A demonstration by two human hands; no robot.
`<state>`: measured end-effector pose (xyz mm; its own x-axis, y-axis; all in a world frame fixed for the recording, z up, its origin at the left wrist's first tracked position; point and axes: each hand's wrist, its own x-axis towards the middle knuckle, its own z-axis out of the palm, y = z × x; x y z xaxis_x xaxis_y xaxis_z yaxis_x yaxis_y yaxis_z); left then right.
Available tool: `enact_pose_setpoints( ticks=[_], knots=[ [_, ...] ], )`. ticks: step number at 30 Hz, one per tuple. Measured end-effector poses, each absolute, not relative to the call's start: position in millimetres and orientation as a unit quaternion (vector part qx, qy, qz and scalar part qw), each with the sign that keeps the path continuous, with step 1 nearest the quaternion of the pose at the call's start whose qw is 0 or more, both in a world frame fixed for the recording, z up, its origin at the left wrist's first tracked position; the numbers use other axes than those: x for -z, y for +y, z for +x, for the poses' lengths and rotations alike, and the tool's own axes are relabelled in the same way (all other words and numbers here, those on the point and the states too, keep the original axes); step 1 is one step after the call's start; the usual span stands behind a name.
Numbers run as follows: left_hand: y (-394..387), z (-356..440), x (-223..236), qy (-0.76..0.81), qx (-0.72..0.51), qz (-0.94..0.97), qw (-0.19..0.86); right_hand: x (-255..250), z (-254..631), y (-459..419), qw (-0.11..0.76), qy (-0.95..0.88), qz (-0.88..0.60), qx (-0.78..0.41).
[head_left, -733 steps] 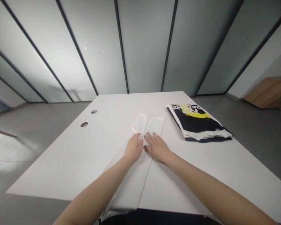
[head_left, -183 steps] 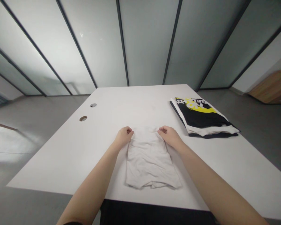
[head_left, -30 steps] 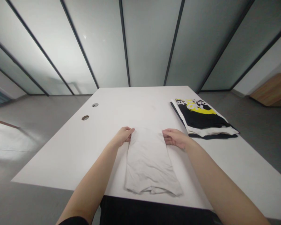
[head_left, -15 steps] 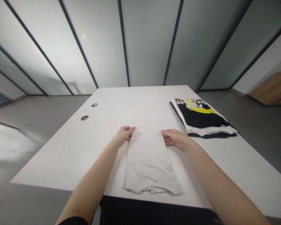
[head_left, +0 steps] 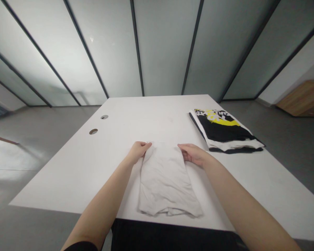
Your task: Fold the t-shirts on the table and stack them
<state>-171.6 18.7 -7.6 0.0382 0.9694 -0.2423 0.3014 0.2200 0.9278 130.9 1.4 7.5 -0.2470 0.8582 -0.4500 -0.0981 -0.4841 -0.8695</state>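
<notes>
Left hand [head_left: 138,152] curls at the far left corner of a white T-shirt [head_left: 166,181], though whether it pinches the cloth I cannot tell, while the right hand [head_left: 193,154] lies open against the far right edge, the two well apart with the shirt between them on a white table [head_left: 75,174]. Folded lengthwise into a long strip, the shirt appears to be at the squaring-up stage, and the next move seems to call for both hands lifting that end toward the near hem. Just beyond the right hand lies a folded black-and-yellow printed garment stack [head_left: 225,131].
</notes>
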Motion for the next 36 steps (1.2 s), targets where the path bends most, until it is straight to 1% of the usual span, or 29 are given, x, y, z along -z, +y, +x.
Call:
enact_pose_setpoints(
  ticks=[3, 5, 8, 10, 12, 16, 20, 22, 25, 26, 28, 30, 31, 33, 36],
  knots=[
    [18, -169, 8, 0.611, -0.347, 0.555, 0.446, -2, 126, 0, 0.347, -0.402, -0.518, -0.671],
    [19, -166, 8, 0.610, -0.382, 0.554, 0.419, 1, 120, 0, 0.374, -0.414, -0.522, -0.645],
    [23, -159, 9, 0.591, -0.445, 0.496, 0.455, 2, 115, 0, 0.429, -0.427, -0.519, -0.603],
    [24, -156, 10, 0.576, -0.456, 0.475, 0.484, 0, 115, 0, 0.441, -0.430, -0.518, -0.593],
    [24, -156, 10, 0.572, -0.442, 0.502, 0.475, -2, 118, 0, 0.435, -0.421, -0.532, -0.593],
    [19, -159, 9, 0.584, -0.405, 0.565, 0.418, -5, 128, 0, 0.414, -0.421, -0.568, -0.573],
    [15, -159, 9, 0.596, -0.358, 0.630, 0.346, 1, 139, 4, 0.341, -0.501, -0.575, -0.550],
    [17, -160, 9, 0.600, -0.351, 0.645, 0.318, 6, 142, 8, 0.328, -0.555, -0.604, -0.469],
    [19, -161, 8, 0.614, -0.362, 0.646, 0.271, 12, 143, 13, 0.360, -0.633, -0.634, -0.262],
    [19, -160, 7, 0.615, -0.366, 0.656, 0.238, 14, 140, 13, 0.368, -0.655, -0.627, -0.204],
    [15, -157, 6, 0.607, -0.362, 0.690, 0.157, 15, 130, 10, 0.368, -0.703, -0.592, -0.138],
    [6, -149, 6, 0.582, -0.334, 0.734, 0.102, 17, 112, 2, 0.348, -0.758, -0.538, -0.122],
    [0, -144, 7, 0.568, -0.311, 0.756, 0.093, 18, 102, -4, 0.331, -0.782, -0.514, -0.119],
    [-12, -131, 11, 0.541, -0.252, 0.796, 0.102, 24, 84, -15, 0.274, -0.818, -0.491, -0.124],
    [-27, -116, 20, 0.537, -0.169, 0.818, 0.119, 33, 68, -25, 0.180, -0.830, -0.511, -0.129]
  ],
)
